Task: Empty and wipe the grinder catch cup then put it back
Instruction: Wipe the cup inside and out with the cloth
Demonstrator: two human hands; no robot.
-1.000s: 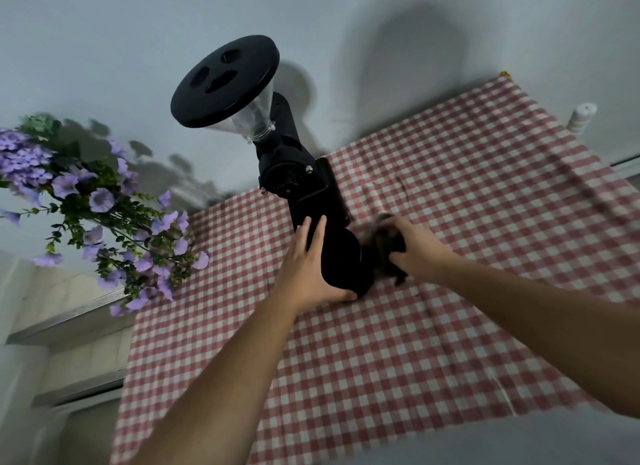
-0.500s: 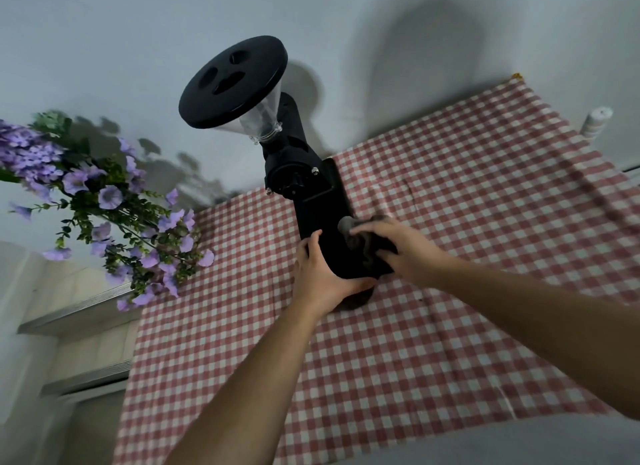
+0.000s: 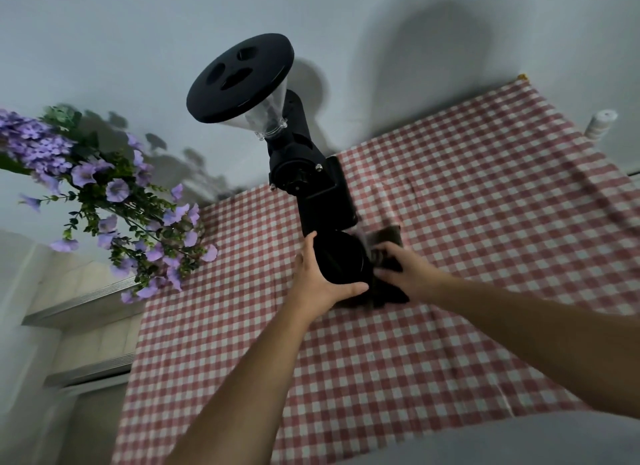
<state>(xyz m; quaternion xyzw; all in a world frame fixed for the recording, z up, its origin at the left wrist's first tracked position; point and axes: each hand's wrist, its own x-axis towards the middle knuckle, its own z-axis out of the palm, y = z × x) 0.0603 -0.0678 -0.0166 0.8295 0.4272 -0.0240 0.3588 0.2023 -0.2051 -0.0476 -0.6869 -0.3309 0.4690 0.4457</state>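
A black coffee grinder (image 3: 308, 180) with a clear hopper and black lid stands on the red checked cloth. In front of its base, my left hand (image 3: 317, 281) grips the black round catch cup (image 3: 341, 262) from the left and below. My right hand (image 3: 403, 269) presses a dark cloth (image 3: 386, 237) against the cup's right side. Motion blurs the cloth, and part of it hangs below the cup. I cannot see inside the cup.
The red-and-white checked tablecloth (image 3: 450, 326) covers the table up to a pale wall. A bunch of purple flowers (image 3: 114, 201) hangs over the table's left edge. A small white bottle (image 3: 601, 123) stands at the far right.
Both hands have stayed at the cup. My right hand with the cloth has shifted around the cup's right side, and the cup now sits lower in front of the grinder base.
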